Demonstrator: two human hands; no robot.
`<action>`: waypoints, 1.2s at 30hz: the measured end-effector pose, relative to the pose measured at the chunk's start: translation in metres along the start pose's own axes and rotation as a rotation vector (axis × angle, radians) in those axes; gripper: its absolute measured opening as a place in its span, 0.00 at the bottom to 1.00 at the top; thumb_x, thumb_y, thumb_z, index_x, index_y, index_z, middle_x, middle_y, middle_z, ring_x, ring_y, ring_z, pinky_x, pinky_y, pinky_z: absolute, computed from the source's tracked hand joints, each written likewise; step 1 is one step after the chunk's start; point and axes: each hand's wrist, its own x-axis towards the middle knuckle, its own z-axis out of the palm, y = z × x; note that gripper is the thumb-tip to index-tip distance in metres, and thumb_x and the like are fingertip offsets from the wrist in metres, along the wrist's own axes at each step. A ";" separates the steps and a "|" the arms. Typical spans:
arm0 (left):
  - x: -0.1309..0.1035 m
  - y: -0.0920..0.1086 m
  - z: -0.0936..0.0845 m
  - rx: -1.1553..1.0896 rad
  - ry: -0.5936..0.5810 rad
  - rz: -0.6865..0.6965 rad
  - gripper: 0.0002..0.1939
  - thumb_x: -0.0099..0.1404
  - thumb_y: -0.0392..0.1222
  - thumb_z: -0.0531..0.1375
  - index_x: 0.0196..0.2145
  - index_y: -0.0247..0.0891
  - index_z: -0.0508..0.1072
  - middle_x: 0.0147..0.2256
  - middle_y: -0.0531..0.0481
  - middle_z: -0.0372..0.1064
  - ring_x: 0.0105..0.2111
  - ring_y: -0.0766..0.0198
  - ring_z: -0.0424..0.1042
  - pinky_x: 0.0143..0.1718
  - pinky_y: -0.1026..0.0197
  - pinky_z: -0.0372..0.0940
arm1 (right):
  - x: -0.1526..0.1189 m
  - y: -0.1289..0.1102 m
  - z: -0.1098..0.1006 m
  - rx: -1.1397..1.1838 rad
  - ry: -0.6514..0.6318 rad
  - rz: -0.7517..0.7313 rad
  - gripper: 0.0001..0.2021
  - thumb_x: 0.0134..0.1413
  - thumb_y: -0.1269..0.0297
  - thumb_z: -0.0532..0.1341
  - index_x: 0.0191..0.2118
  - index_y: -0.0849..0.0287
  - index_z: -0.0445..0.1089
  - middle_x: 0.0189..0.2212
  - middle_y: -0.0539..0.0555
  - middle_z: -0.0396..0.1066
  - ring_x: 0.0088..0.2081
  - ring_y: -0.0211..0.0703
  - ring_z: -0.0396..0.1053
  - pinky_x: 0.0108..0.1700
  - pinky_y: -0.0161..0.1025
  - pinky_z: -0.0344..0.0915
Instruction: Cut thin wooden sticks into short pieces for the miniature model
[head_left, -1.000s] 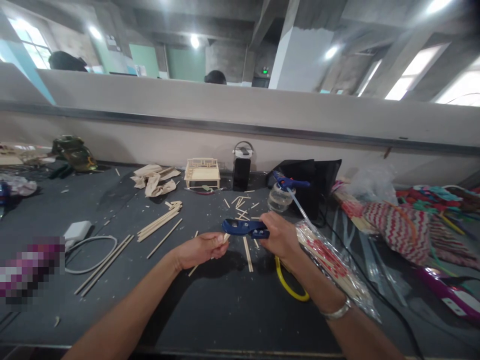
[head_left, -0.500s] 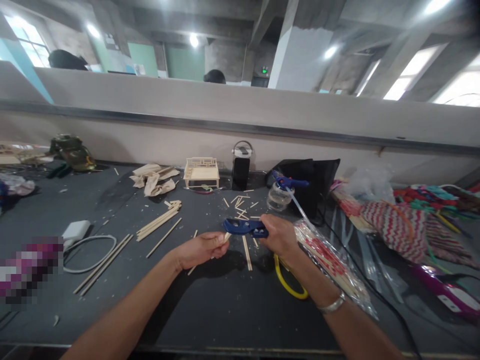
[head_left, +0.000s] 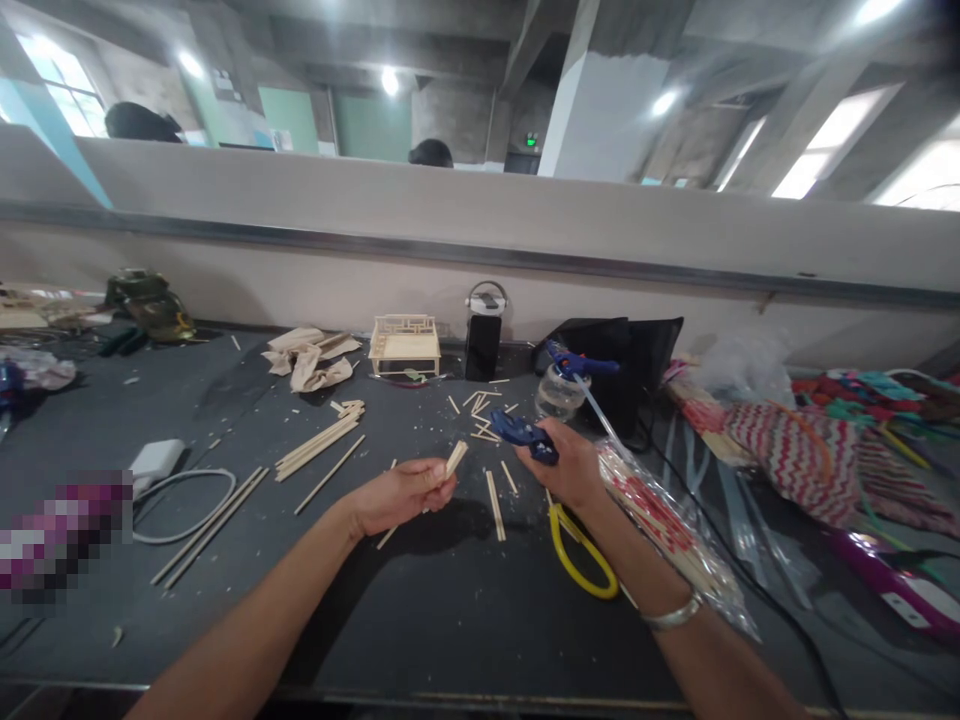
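Observation:
My left hand [head_left: 401,493] pinches a short bundle of wooden sticks [head_left: 454,459], whose cut ends point up and to the right. My right hand [head_left: 571,467] grips a blue cutter [head_left: 521,435] and holds it a little to the right of the sticks, apart from them. Loose short stick pieces [head_left: 484,407] lie on the dark table [head_left: 420,610] just beyond both hands. One longer stick [head_left: 495,506] lies flat between my hands.
A yellow loop [head_left: 577,560] and a plastic bag of sticks [head_left: 667,535] lie by my right forearm. Long sticks [head_left: 319,445], a small wooden model [head_left: 405,345], a black flask [head_left: 484,335], a blue-capped bottle [head_left: 561,390], a white charger [head_left: 154,462] and colourful cloth [head_left: 817,450] surround them.
The blue cutter has come off the sticks and swung right and away with my right hand. My left hand now holds the stick bundle free, its ends showing.

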 end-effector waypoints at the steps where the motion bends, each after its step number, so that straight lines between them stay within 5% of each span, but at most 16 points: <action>1: 0.000 0.000 0.001 0.007 0.005 0.001 0.16 0.62 0.50 0.60 0.27 0.35 0.62 0.26 0.55 0.55 0.26 0.70 0.51 0.30 0.63 0.50 | 0.001 0.001 -0.001 0.032 -0.025 -0.022 0.06 0.52 0.61 0.58 0.34 0.56 0.64 0.29 0.53 0.69 0.31 0.44 0.68 0.34 0.37 0.62; 8: 0.002 0.001 0.008 0.184 0.010 0.025 0.18 0.65 0.53 0.55 0.27 0.35 0.62 0.26 0.55 0.53 0.26 0.69 0.50 0.31 0.62 0.50 | 0.002 -0.005 -0.006 0.084 -0.141 -0.145 0.17 0.39 0.71 0.58 0.40 0.60 0.64 0.36 0.58 0.69 0.39 0.52 0.67 0.42 0.45 0.64; 16: 0.000 0.006 0.014 0.676 0.275 0.231 0.20 0.69 0.54 0.46 0.30 0.36 0.63 0.28 0.53 0.56 0.30 0.67 0.54 0.33 0.64 0.53 | 0.001 0.003 -0.004 0.181 0.060 -0.122 0.21 0.36 0.73 0.56 0.42 0.56 0.62 0.37 0.56 0.66 0.41 0.51 0.66 0.43 0.47 0.64; 25: -0.006 0.016 0.025 0.983 0.414 0.308 0.17 0.70 0.50 0.43 0.31 0.38 0.64 0.29 0.53 0.61 0.31 0.66 0.61 0.36 0.63 0.57 | -0.001 0.008 -0.003 0.174 0.141 -0.098 0.20 0.38 0.75 0.57 0.42 0.57 0.62 0.37 0.56 0.67 0.41 0.51 0.67 0.44 0.47 0.65; 30: -0.045 0.037 0.012 1.538 0.583 0.166 0.17 0.69 0.48 0.42 0.32 0.39 0.65 0.31 0.49 0.66 0.33 0.60 0.65 0.37 0.59 0.55 | -0.003 0.012 -0.003 0.144 0.095 -0.086 0.20 0.39 0.73 0.57 0.44 0.57 0.63 0.39 0.57 0.68 0.43 0.52 0.67 0.45 0.48 0.65; 36: -0.140 0.052 -0.040 1.912 1.100 -0.347 0.14 0.68 0.44 0.43 0.31 0.38 0.64 0.30 0.45 0.69 0.32 0.56 0.68 0.31 0.60 0.54 | -0.003 0.015 -0.001 0.158 0.103 -0.042 0.18 0.41 0.73 0.58 0.43 0.57 0.63 0.38 0.56 0.69 0.42 0.51 0.68 0.44 0.47 0.65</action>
